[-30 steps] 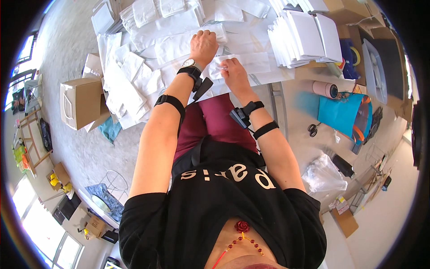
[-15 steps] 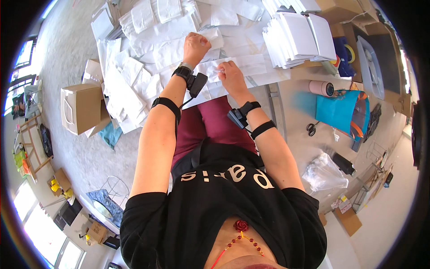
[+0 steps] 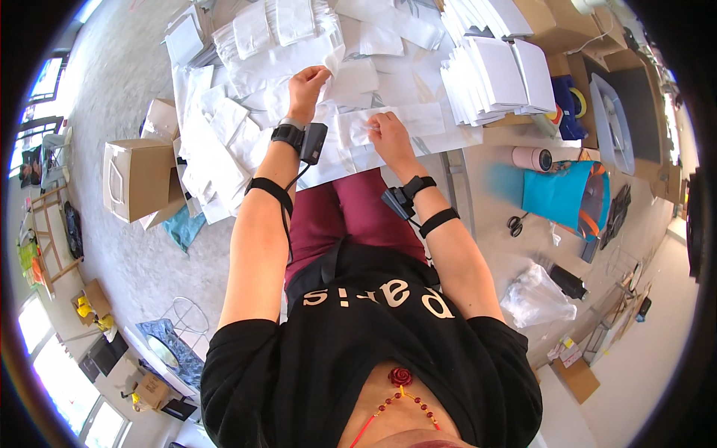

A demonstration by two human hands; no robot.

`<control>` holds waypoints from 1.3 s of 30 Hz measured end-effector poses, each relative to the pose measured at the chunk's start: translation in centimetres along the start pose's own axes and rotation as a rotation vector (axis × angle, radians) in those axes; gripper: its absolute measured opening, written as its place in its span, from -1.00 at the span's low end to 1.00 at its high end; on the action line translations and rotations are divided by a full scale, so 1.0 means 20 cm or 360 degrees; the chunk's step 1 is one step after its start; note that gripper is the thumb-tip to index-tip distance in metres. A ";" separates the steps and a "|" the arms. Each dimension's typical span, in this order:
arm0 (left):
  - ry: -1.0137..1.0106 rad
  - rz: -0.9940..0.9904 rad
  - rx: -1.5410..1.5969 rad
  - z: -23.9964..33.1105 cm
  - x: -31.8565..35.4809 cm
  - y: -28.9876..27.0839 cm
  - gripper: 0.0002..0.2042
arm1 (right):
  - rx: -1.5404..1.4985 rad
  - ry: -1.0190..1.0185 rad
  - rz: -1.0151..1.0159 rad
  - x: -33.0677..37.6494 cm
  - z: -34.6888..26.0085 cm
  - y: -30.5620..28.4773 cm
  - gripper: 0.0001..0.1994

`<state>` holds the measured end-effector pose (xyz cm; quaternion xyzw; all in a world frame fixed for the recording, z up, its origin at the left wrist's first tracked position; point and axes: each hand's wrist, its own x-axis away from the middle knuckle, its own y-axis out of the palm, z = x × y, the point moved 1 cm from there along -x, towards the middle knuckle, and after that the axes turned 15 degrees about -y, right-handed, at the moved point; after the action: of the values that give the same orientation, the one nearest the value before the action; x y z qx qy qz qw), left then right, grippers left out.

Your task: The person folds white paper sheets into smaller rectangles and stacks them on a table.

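Observation:
A white table (image 3: 467, 137) carries many flat, translucent white plastic bags. My left hand (image 3: 306, 95) is over the middle of it, thumb and fingers pinched on the edge of a thin white bag (image 3: 334, 60) that rises beside the fingertips. Nearer the front edge, my right hand (image 3: 391, 142) is closed at a long flat plastic bag (image 3: 426, 119), its fingertips pressed on the bag's left part. Loose bags (image 3: 224, 123) lie heaped left of my left hand. Overlapping rows of bags (image 3: 272, 37) spread out farther back.
Stacks of folded white sheets (image 3: 497, 78) stand at the table's right. Beyond them are cardboard boxes (image 3: 556, 26) and tape rolls (image 3: 577, 103). A pink bottle (image 3: 529, 157), a turquoise bag (image 3: 556, 196) and scissors (image 3: 515, 225) lie to the right. An open carton (image 3: 142, 179) sits at the left.
My left hand has shifted left, with a bag edge now standing up at its fingertips. My right hand stays near the same bag, its fingers slightly moved. The view has shifted a little.

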<state>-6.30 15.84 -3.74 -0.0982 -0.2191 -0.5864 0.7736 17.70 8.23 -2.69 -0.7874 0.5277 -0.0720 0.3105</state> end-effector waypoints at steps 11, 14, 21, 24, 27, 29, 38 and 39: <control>0.0310 -0.0057 0.0886 0.31 0.28 -0.30 -0.97 | 0.0120 -0.0113 0.0134 -0.02 -0.06 -0.02 -0.82; 0.0510 0.0171 0.0316 0.34 0.36 -0.34 -0.94 | -0.0078 -0.0224 0.0228 -0.14 -0.29 -0.05 -0.83; 0.0885 0.0403 -0.0458 0.21 0.53 -0.09 -0.90 | -0.0718 0.0021 0.0166 -0.33 -0.52 -0.01 -0.70; 0.0851 0.0445 -0.0503 0.14 0.54 -0.03 -0.90 | -0.0687 0.0086 0.0173 -0.34 -0.50 0.00 -0.70; 0.0877 0.0459 -0.0495 0.10 0.53 0.01 -0.89 | -0.0637 0.0071 0.0255 -0.34 -0.46 0.02 -0.73; 0.0894 0.0469 -0.0462 0.08 0.53 0.02 -0.89 | -0.0624 0.0072 0.0286 -0.35 -0.44 0.03 -0.78; 0.0827 0.0454 -0.0369 0.09 0.49 0.01 -0.91 | -0.0638 0.0057 0.0274 -0.42 -0.38 0.05 -0.86; 0.0820 0.0436 -0.0343 0.09 0.48 0.01 -0.91 | -0.0646 0.0049 0.0274 -0.43 -0.38 0.06 -0.86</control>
<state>-4.49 8.27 2.29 -0.0564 0.0628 -0.5021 0.8607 9.63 12.37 4.51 -0.7845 0.6014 0.0504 0.1426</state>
